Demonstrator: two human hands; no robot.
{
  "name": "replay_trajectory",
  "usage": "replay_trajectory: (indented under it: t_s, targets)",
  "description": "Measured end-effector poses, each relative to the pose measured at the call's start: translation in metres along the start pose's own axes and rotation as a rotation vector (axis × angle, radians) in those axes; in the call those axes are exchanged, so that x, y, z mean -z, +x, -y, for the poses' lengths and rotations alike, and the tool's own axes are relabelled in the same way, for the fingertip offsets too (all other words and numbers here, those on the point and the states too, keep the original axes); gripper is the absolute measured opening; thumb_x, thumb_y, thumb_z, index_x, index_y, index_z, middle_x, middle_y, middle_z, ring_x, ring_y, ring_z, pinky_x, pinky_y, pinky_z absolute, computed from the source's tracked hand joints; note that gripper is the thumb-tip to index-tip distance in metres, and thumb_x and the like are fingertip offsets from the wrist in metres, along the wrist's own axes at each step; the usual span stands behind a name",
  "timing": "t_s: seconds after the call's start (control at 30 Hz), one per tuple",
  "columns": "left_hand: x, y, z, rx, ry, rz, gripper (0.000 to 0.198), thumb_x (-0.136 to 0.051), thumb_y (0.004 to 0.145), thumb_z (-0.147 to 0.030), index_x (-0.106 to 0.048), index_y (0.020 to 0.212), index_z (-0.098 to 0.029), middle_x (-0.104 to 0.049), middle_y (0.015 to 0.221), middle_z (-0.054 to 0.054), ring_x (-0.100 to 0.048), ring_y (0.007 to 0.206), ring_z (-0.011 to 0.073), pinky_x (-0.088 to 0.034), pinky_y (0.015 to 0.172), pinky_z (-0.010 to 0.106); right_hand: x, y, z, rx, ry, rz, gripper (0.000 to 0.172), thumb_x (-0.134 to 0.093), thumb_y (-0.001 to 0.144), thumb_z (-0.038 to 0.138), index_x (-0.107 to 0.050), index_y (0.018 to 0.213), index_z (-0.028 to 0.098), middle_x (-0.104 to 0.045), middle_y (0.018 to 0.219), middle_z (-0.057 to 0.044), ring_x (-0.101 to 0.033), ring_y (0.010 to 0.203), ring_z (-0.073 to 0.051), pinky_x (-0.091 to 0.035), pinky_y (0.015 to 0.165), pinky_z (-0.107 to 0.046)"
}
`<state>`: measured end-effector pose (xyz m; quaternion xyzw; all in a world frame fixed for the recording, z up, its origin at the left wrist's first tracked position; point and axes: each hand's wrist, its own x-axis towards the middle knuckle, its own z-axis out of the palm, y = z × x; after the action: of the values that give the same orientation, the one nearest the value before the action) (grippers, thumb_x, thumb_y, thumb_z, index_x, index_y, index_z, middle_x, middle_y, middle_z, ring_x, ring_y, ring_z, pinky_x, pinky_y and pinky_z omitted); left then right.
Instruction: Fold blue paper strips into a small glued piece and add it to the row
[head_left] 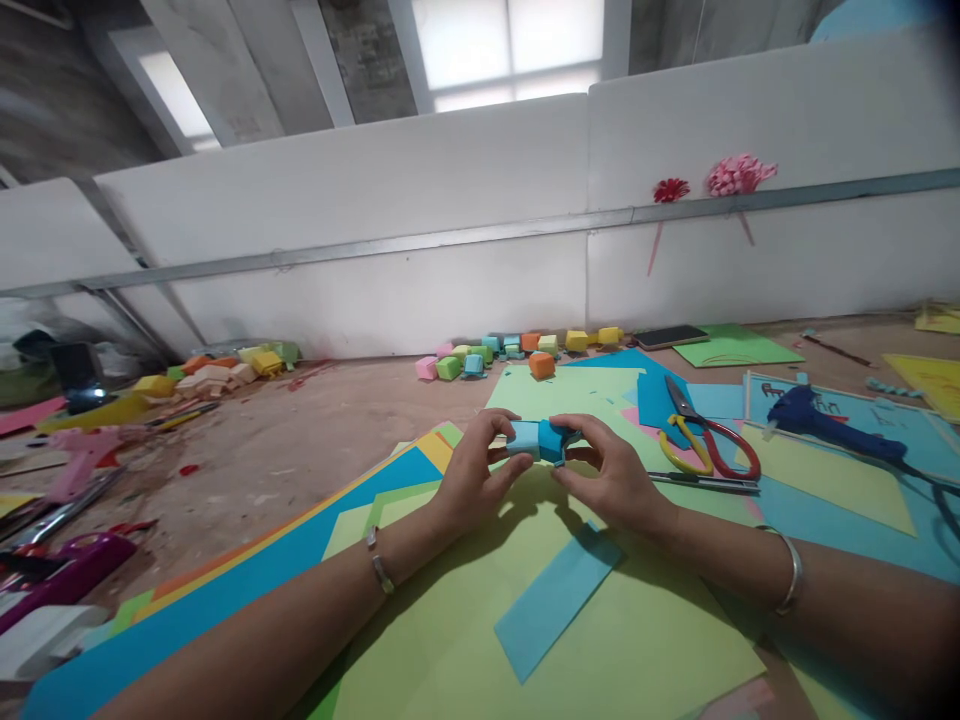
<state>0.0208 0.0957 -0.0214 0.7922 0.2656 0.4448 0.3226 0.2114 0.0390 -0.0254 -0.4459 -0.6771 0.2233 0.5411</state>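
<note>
My left hand (480, 468) grips the light blue end of a small folded paper piece (526, 437) between thumb and fingers. The darker blue end (552, 441) of the same piece is pinched by my right hand (609, 468). The two blue parts touch, and both hands hold them above pale green sheets (637, 620). Below my right hand a light blue paper strip (556, 605) lies slanted on the sheets. Fingertips hide some of the piece's edges.
Scissors (709, 440) and a pen (705, 483) lie right of my hands, with a blue glue gun (832, 425) beyond. Small paper cubes (541, 364) stand near the white wall. A pink glue gun (82, 460) and a purple tool (75, 575) are at left.
</note>
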Motion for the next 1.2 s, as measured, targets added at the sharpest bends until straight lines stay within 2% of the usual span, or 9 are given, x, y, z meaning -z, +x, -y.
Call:
replay_trajectory:
  t_s: [0.27,0.4,0.53,0.63,0.77,0.83,0.93,1.07,1.2]
  targets:
    - [-0.0024,0.0014,0.0022,0.064,-0.027,-0.061,0.022,-0.064,0.084,-0.027,-0.044,0.090,-0.022,-0.049,0.117,0.008,-0.056,0.098,0.0181,-0.056,0.076,0.031,0.0002,-0.0002,-0.0031,0.045,-0.016,-0.015,0.044,-0.063,0.075,0.014,-0.058,0.118,0.022,-0.058,0.120,-0.008,-0.061,0.109,-0.022,-0.060,0.089,-0.037]
    - [-0.0013,0.0002,0.0005,0.052,-0.061,-0.030,0.024,-0.066,0.083,-0.025,-0.042,0.090,-0.022,-0.048,0.117,0.008,-0.055,0.097,0.0178,-0.055,0.077,0.032,0.0009,-0.0001,-0.0027,0.081,-0.012,0.002,0.045,-0.061,0.074,0.012,-0.058,0.117,0.023,-0.059,0.118,-0.008,-0.061,0.108,-0.022,-0.060,0.088,-0.038]
    - [0.0005,0.0011,0.0013,0.013,-0.166,0.015,0.027,-0.067,0.085,-0.033,-0.042,0.087,-0.021,-0.048,0.115,0.009,-0.054,0.108,0.0221,-0.053,0.078,0.031,0.0024,-0.0003,-0.0011,0.166,-0.006,0.040,0.049,-0.059,0.073,0.008,-0.057,0.119,0.025,-0.058,0.118,-0.007,-0.058,0.112,-0.023,-0.058,0.090,-0.038]
    - [0.0010,0.0032,0.0033,0.020,-0.256,0.009,0.029,-0.065,0.086,-0.041,-0.044,0.084,-0.020,-0.050,0.113,0.009,-0.054,0.114,0.0244,-0.052,0.079,0.030,0.0033,-0.0003,0.0004,0.172,-0.003,0.061,0.049,-0.059,0.073,0.007,-0.057,0.119,0.025,-0.057,0.118,-0.007,-0.057,0.112,-0.022,-0.058,0.090,-0.038]
    - [0.0022,0.0054,0.0036,0.130,-0.307,-0.025,0.040,-0.074,0.078,-0.043,-0.050,0.101,-0.021,-0.055,0.118,0.011,-0.054,0.117,0.0255,-0.052,0.083,0.032,0.0037,-0.0005,0.0025,0.176,-0.013,0.076,0.049,-0.059,0.073,0.007,-0.057,0.118,0.026,-0.058,0.117,-0.007,-0.057,0.113,-0.023,-0.058,0.089,-0.039]
    - [0.0034,0.0062,0.0021,0.209,-0.274,0.001,0.051,-0.076,0.075,-0.044,-0.053,0.114,-0.020,-0.057,0.122,0.013,-0.058,0.113,0.0256,-0.052,0.081,0.032,0.0038,-0.0006,0.0032,0.191,-0.007,0.090,0.049,-0.059,0.073,0.007,-0.057,0.118,0.026,-0.058,0.118,-0.008,-0.056,0.114,-0.023,-0.058,0.089,-0.038]
    - [0.0047,0.0072,-0.0002,0.263,-0.253,0.047,0.051,-0.075,0.075,-0.047,-0.061,0.114,-0.017,-0.060,0.121,0.013,-0.063,0.097,0.0230,-0.053,0.077,0.032,0.0036,-0.0006,0.0030,0.222,0.001,0.109,0.049,-0.058,0.073,0.006,-0.058,0.118,0.026,-0.057,0.118,-0.009,-0.056,0.114,-0.023,-0.058,0.088,-0.038]
    - [0.0041,0.0074,0.0009,0.324,-0.378,0.080,0.053,-0.076,0.073,-0.051,-0.063,0.111,-0.017,-0.067,0.100,0.007,-0.064,0.088,0.0201,-0.055,0.079,0.033,0.0038,0.0000,0.0017,0.231,0.001,0.109,0.049,-0.057,0.072,0.005,-0.059,0.116,0.025,-0.057,0.117,-0.009,-0.056,0.114,-0.023,-0.058,0.088,-0.037]
    - [0.0027,0.0068,0.0032,0.393,-0.506,0.121,0.060,-0.078,0.071,-0.051,-0.059,0.118,-0.019,-0.065,0.089,0.003,-0.065,0.081,0.0181,-0.059,0.078,0.037,0.0046,0.0005,0.0018,0.145,0.003,0.080,0.046,-0.056,0.073,0.007,-0.059,0.115,0.025,-0.057,0.116,-0.007,-0.058,0.111,-0.022,-0.059,0.087,-0.036]
